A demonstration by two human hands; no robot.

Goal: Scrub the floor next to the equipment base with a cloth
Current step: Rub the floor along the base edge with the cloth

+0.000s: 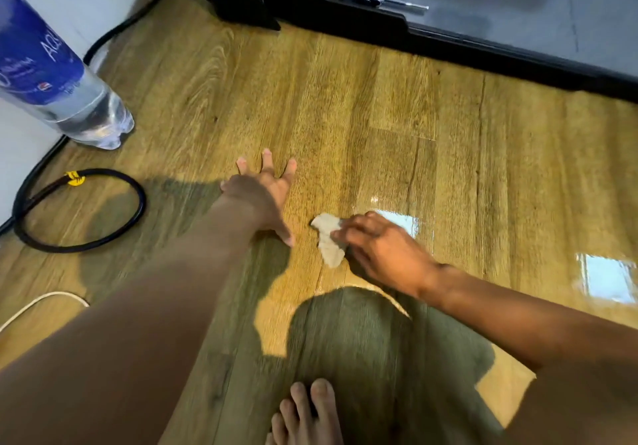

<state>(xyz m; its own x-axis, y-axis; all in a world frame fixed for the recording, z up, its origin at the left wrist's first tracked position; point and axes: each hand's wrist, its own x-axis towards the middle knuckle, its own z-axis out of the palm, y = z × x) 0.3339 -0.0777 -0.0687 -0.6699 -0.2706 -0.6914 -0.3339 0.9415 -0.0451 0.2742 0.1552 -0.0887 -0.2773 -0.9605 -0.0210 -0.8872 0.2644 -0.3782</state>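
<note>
Pinching cloth [328,241] edge w/ curled fingers of right hand [383,251], on floor [345,116] near equipment base [448,42]. Bracing on left hand [262,199], fingers spread. Prob. soft, light, limp; better bunched under palm.

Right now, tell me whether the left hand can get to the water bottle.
Probably yes. The left hand lies open on the floor holding nothing, and only bare floor lies between it and the water bottle; the black cable loop sits nearer the person, off that line.

Glossy wood-grain floor [345,106]; matt pale cloth [328,241].
</note>
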